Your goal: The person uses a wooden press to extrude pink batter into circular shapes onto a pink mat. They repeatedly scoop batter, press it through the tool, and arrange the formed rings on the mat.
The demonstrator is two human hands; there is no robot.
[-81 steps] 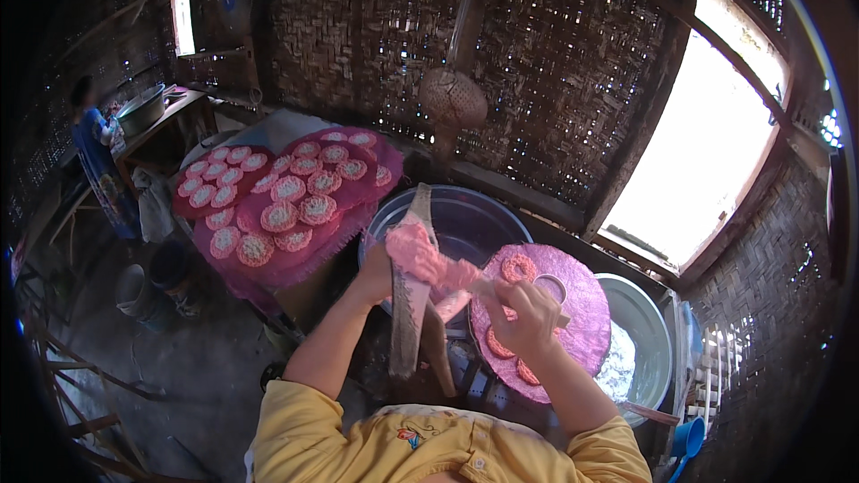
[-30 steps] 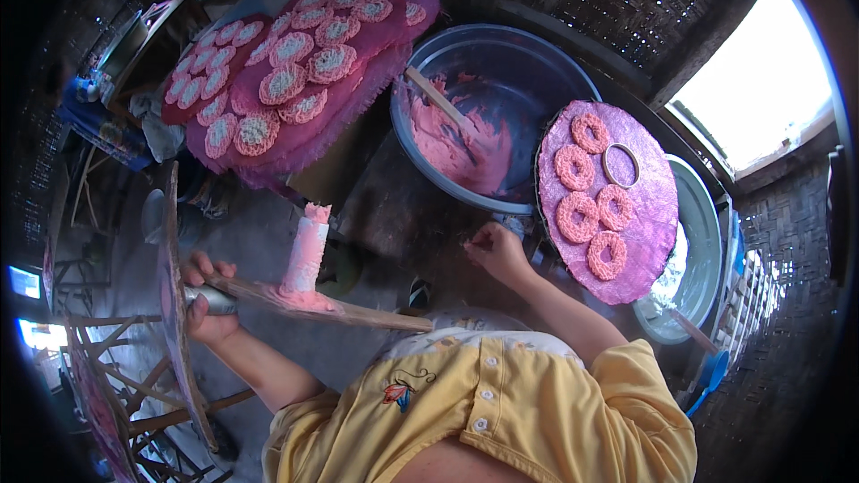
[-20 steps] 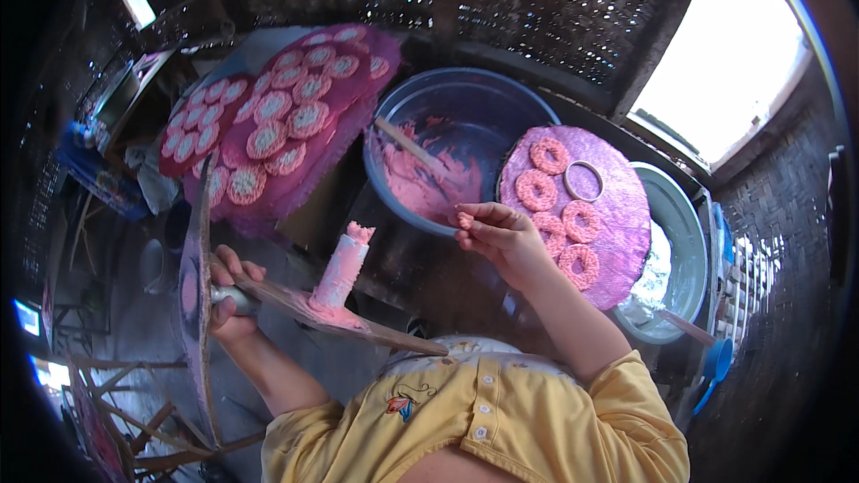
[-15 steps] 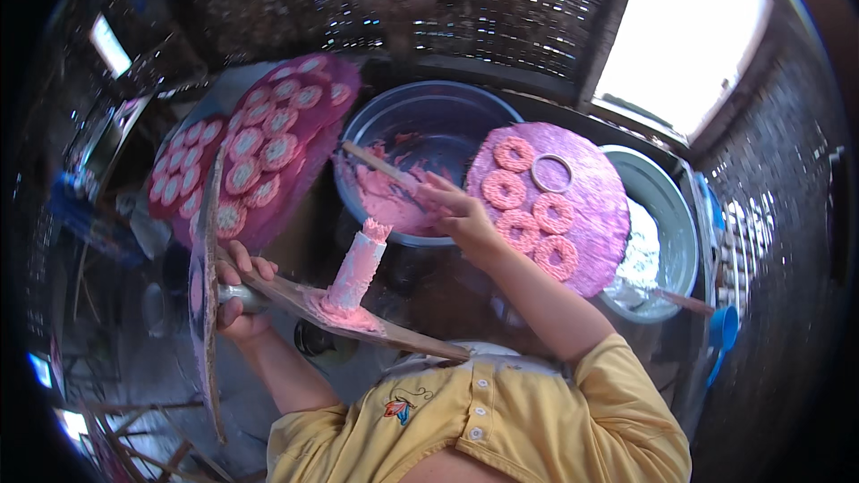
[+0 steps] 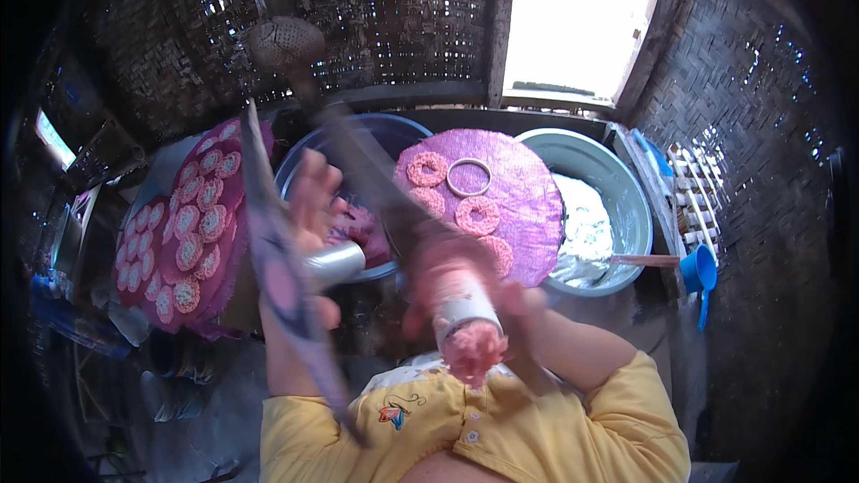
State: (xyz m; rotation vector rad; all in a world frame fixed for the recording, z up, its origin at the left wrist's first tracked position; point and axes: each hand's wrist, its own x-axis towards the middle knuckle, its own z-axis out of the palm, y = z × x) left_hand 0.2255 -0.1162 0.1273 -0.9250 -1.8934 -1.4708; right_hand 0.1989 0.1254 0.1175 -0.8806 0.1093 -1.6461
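My left hand (image 5: 315,206) supports a flat wooden board (image 5: 284,273) seen almost edge-on. A pale, smooth cylinder (image 5: 335,264) sticks out of the board between my fingers and thumb, its end apart from the tube. My right hand (image 5: 523,300), blurred and partly hidden, grips a long wooden paddle (image 5: 367,156) close to the tube. The white tube (image 5: 467,300) passes through that paddle and points toward me, with pink dough (image 5: 474,351) bulging from its end. Both tools are smeared by motion.
A blue basin (image 5: 394,125) with pink dough stands behind my hands. Right of it, a purple round sheet (image 5: 528,206) carries pink rings and a metal ring (image 5: 469,177). Beyond are a green tub (image 5: 637,215) and blue dipper (image 5: 700,270). Filled pink rounds (image 5: 188,219) lie left.
My right hand has left the basin and now holds the paddle. The tube has tipped toward me, its dough end facing down. My left hand has let go of the paddle and keeps the cylinder board.
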